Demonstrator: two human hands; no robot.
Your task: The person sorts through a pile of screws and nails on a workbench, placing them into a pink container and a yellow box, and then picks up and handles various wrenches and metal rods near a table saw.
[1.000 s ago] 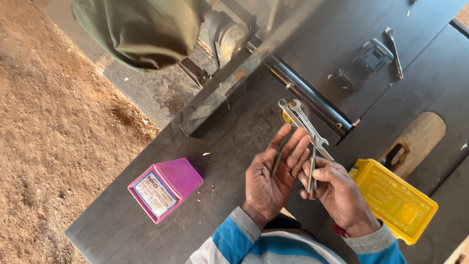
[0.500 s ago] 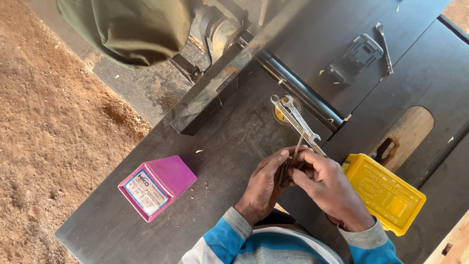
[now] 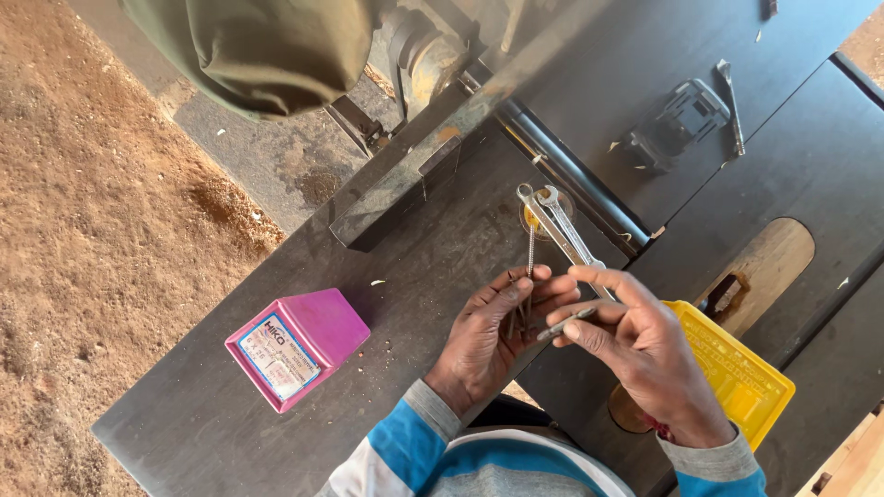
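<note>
Two hands work over a dark metal counter (image 3: 276, 387) that stands on brown dirt ground (image 3: 101, 230). A pink box (image 3: 296, 347) sits on the counter, to the left of the hands. A yellow tray (image 3: 737, 368) lies on the right, partly under the right wrist. Two shiny wrenches (image 3: 557, 225) lie flat on the counter just past the fingers. A black part (image 3: 677, 120) lies far off near the top.

The left hand (image 3: 488, 336) is curled shut around a few long thin nails (image 3: 529, 267), and one nail sticks straight up out of it. The right hand (image 3: 635, 345) pinches one short nail (image 3: 564, 324) between thumb and fingers, right beside the left hand's fingertips.
</note>
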